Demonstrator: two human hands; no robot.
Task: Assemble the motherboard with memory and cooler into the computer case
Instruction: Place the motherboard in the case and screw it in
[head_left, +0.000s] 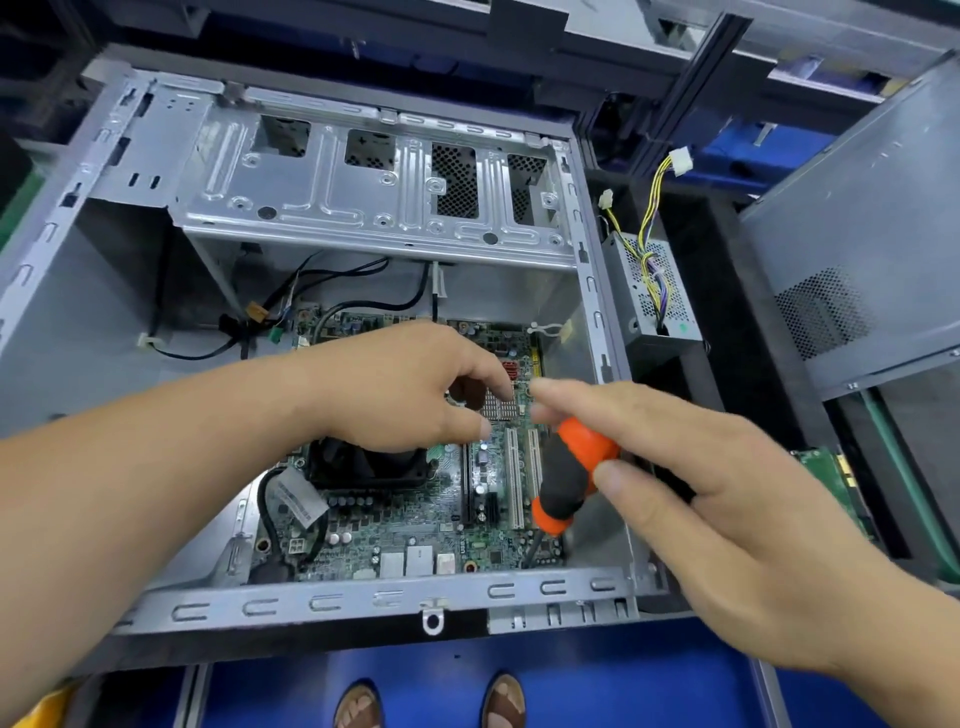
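Two hands work over the motherboard (415, 519), which lies flat inside the open computer case (363, 603) with its cooler (363, 462) mounted. Your right hand (691, 499) holds the orange-and-black screwdriver (571, 478), fingers loosely curled round its handle; the tip sits near the board's lower right corner. Your left hand (405, 389) hovers with fingers curled, apparently holding nothing. Keep the shaft upright and steady the board before turning.

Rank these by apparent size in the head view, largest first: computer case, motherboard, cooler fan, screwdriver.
1. computer case
2. motherboard
3. cooler fan and screwdriver: they look about alike, and a hand hides part of each, so no ranking.
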